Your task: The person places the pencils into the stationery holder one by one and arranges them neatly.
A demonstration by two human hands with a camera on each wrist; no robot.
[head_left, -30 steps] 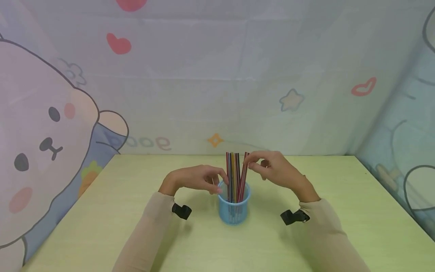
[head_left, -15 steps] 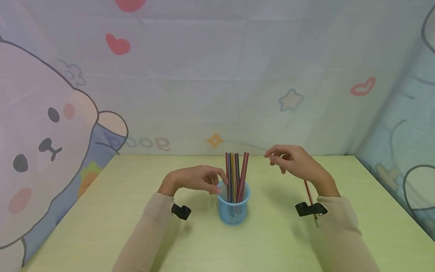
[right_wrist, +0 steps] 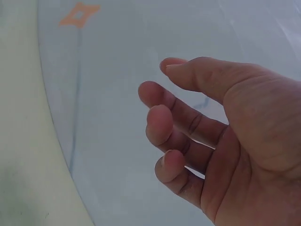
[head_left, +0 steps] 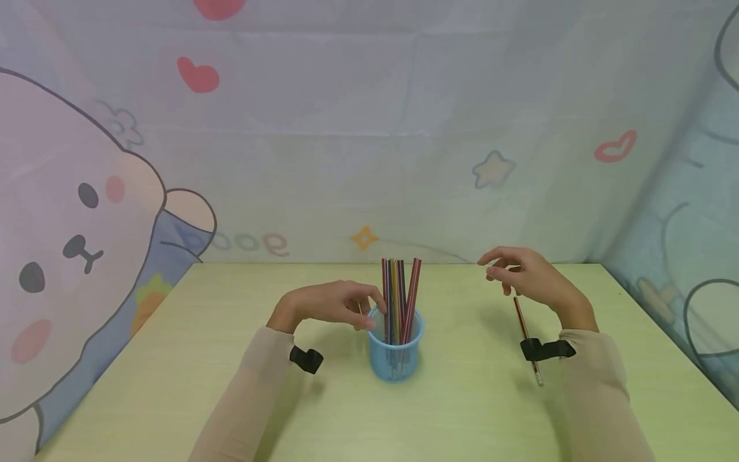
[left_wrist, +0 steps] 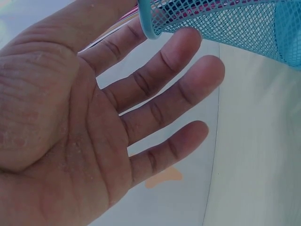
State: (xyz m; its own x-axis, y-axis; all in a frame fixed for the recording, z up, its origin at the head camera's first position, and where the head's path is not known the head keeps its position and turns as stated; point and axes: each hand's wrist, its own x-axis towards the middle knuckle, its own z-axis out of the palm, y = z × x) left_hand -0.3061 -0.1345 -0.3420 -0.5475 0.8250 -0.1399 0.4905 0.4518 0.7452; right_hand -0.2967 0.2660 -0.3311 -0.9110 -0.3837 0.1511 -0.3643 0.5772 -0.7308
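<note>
A light-blue mesh pencil cup (head_left: 394, 364) stands upright on the table, holding several colored pencils (head_left: 395, 298); red ones lean to its right side. My left hand (head_left: 331, 301) holds the cup's left rim with thumb and index finger. In the left wrist view, the other fingers (left_wrist: 178, 87) extend below the mesh wall (left_wrist: 235, 28). Off to the right, my right hand (head_left: 534, 276) hovers over the table with nothing in it, its fingers (right_wrist: 160, 122) loosely curled. Below it lies a single red pencil (head_left: 521, 317), partly hidden by the right wrist's black camera.
The pale yellow-green table (head_left: 450, 417) ends at a printed cloth backdrop (head_left: 346, 160) with a cartoon bear on the left. A black camera (head_left: 307, 359) is strapped to the left wrist, another (head_left: 539, 350) to the right.
My right hand has let go of the red pencils in the cup and moved right. The pencil on the table has come into view from behind the right arm. My left hand stays put.
</note>
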